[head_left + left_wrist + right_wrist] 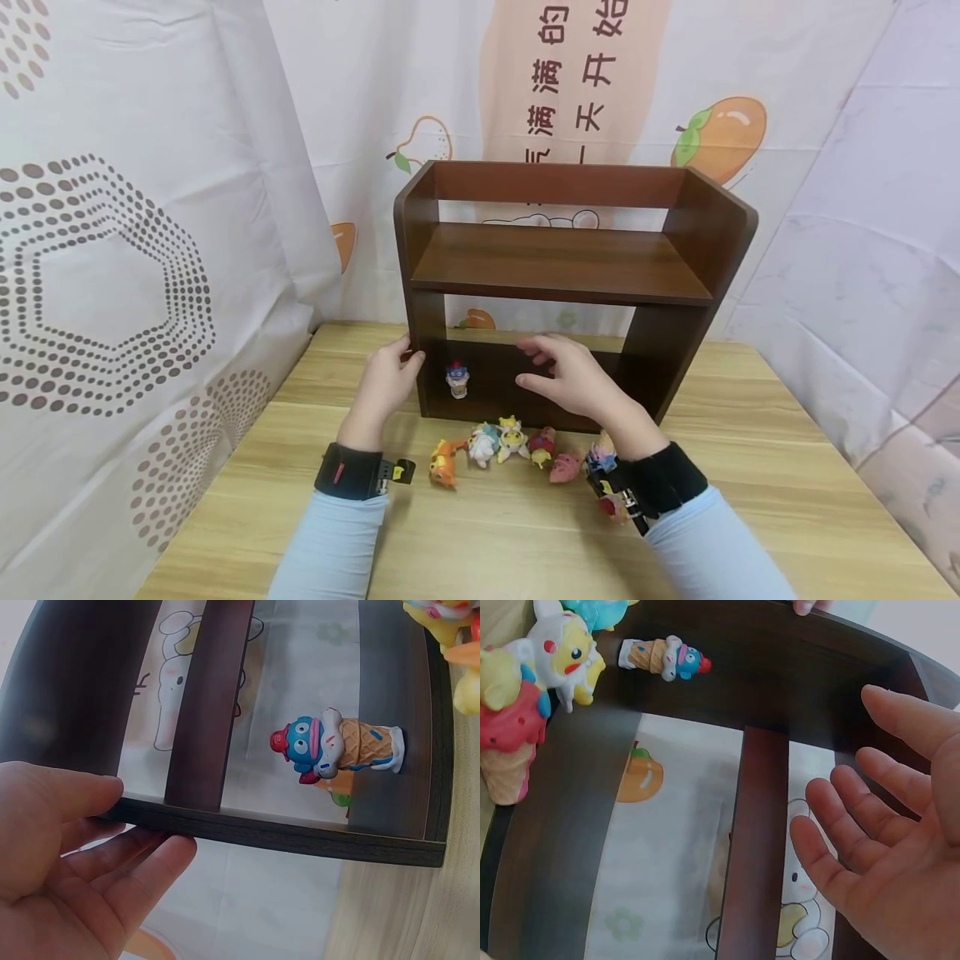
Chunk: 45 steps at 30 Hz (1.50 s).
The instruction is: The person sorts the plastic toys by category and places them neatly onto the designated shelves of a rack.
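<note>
My left hand holds the left side panel of a dark brown two-tier wooden shelf; in the left wrist view the thumb and fingers lie on either side of the panel's edge. An ice-cream-cone figurine with a blue face and red cap stands on the bottom tier near that panel. Before the lower opening hovers my right hand, its fingers spread and relaxed with nothing in them. The right wrist view shows its palm apart from the shelf.
Several small figurines sit in a row in front of the shelf, among them an orange one, a white-and-yellow one and a pink one. The wooden table carries everything. A printed curtain hangs behind.
</note>
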Each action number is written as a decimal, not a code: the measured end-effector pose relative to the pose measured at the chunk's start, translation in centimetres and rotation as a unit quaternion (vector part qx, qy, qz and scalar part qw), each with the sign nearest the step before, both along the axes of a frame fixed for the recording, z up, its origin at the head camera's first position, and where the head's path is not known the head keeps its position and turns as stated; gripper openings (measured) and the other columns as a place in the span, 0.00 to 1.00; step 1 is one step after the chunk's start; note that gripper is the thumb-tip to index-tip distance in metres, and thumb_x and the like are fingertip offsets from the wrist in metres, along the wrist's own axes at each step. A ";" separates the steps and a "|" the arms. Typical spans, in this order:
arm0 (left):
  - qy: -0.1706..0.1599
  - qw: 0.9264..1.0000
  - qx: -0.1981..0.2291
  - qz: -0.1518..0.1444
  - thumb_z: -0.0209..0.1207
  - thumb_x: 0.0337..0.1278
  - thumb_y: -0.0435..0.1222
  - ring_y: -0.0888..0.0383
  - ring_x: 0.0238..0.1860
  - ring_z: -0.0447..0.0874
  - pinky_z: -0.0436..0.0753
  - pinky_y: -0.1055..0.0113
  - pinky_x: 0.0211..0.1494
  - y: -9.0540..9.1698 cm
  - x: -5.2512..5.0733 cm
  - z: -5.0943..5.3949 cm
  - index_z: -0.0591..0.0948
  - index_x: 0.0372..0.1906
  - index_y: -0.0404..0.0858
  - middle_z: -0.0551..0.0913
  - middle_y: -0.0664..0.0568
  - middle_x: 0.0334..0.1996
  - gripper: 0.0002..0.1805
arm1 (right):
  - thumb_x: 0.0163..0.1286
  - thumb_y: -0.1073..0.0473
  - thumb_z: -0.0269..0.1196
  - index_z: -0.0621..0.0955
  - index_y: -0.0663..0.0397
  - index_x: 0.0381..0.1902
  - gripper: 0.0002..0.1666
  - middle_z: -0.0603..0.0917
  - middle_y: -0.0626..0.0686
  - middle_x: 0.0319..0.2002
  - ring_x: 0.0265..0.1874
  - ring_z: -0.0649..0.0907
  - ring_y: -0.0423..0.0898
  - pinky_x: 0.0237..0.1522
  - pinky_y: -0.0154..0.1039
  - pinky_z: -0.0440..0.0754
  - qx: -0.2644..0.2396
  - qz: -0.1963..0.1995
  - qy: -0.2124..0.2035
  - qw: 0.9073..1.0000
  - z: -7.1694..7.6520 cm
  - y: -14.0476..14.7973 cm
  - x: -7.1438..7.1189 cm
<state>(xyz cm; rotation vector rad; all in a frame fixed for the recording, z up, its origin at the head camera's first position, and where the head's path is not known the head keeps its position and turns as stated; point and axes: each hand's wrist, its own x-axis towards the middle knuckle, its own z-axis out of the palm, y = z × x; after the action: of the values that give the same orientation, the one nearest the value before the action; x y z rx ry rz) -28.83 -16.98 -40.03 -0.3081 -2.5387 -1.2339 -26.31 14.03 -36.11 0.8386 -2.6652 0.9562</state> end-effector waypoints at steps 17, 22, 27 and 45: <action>0.008 1.000 0.002 0.000 0.57 0.74 0.36 0.43 0.57 0.83 0.84 0.50 0.56 0.0 -0.1 -0.2 0.75 0.69 0.32 0.80 0.37 0.61 0.24 | 0.67 0.52 0.72 0.80 0.52 0.64 0.29 0.83 0.51 0.54 0.51 0.81 0.50 0.51 0.52 0.82 0.024 -0.012 0.014 1.000 0.1 3.8 1.9; 0.009 1.000 0.002 0.000 0.57 0.74 0.35 0.43 0.57 0.84 0.84 0.50 0.55 0.0 0.0 -0.1 0.76 0.69 0.32 0.81 0.37 0.61 0.24 | 0.66 0.52 0.73 0.80 0.52 0.63 0.29 0.83 0.50 0.54 0.51 0.81 0.50 0.51 0.52 0.83 0.036 -0.013 0.025 0.999 -0.1 4.6 2.5; 0.009 1.000 0.000 -0.002 0.57 0.74 0.36 0.43 0.57 0.84 0.84 0.50 0.55 0.0 0.0 -0.1 0.76 0.68 0.32 0.81 0.37 0.60 0.23 | 0.66 0.54 0.73 0.81 0.52 0.62 0.28 0.83 0.51 0.54 0.51 0.81 0.51 0.50 0.52 0.83 0.038 -0.013 0.037 0.999 -0.4 5.6 3.2; 0.015 1.000 0.000 -0.001 0.56 0.74 0.36 0.43 0.56 0.84 0.85 0.51 0.54 0.0 0.1 -0.2 0.76 0.69 0.33 0.81 0.37 0.60 0.23 | 0.64 0.56 0.74 0.81 0.54 0.61 0.28 0.83 0.54 0.56 0.50 0.83 0.52 0.50 0.58 0.84 0.028 -0.018 0.062 0.998 -0.5 8.3 5.5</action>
<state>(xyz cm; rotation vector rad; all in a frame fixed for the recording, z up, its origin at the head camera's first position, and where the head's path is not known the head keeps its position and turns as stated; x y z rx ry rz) -28.76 -16.93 -40.18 -0.3262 -2.5144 -1.2200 -20.79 22.28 -36.61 0.8305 -2.6020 0.7979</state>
